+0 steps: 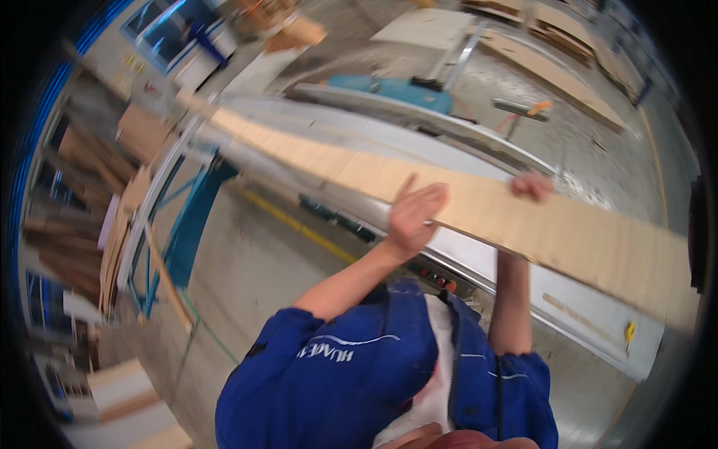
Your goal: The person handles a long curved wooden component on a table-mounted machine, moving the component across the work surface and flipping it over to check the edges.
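A long pale wooden board runs slantwise from the upper left to the right rim, over a grey metal machine table. My left hand lies against the near edge and top face of the board, its fingers stretched out. Beneath the board passes my right forearm, and my right hand curls its fingers over the far edge, gripping it. The board hides the right palm. Some blur softens the board, mostly at its right end. Whether the board touches the table all along I cannot tell.
Along the machine's near side is a panel with coloured buttons. Beyond the table lie a blue-green machine part and a metal fence bar. A yellow-handled item rests near the table's right corner. Wood offcuts are stacked at left.
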The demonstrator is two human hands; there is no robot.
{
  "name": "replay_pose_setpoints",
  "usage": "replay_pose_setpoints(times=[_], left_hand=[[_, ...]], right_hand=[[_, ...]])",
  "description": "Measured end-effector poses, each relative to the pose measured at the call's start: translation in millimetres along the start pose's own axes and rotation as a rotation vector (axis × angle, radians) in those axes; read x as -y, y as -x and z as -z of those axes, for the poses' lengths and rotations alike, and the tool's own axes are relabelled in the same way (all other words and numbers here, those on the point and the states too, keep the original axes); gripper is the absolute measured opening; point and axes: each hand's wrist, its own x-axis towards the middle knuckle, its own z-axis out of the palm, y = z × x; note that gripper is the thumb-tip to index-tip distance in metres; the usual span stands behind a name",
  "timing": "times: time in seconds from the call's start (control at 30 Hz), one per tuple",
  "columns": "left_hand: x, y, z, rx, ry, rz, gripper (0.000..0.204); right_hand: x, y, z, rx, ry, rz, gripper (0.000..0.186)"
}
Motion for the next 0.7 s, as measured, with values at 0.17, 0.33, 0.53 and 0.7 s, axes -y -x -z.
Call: replay_pose_setpoints(times=[0.17,0.33,0.53,0.7], left_hand=[[-9,10,25,0.238,0.092,0.039,0.043],[48,40,95,-0.044,-0.101,0.399,0.061],[257,101,162,-0.667,0.655,1.692,0.071],[320,103,168,-0.899,1.327,1.608,0.063]], right_hand=[[45,10,29,-0.134,-0.049,-0.135,0.021],[130,20,83,-0.175,0.156,-0.157,0.027],[183,12,14,-0.240,0.428,-0.068,0.032],[226,10,6,-0.085,-0.039,-0.229,0.035]])
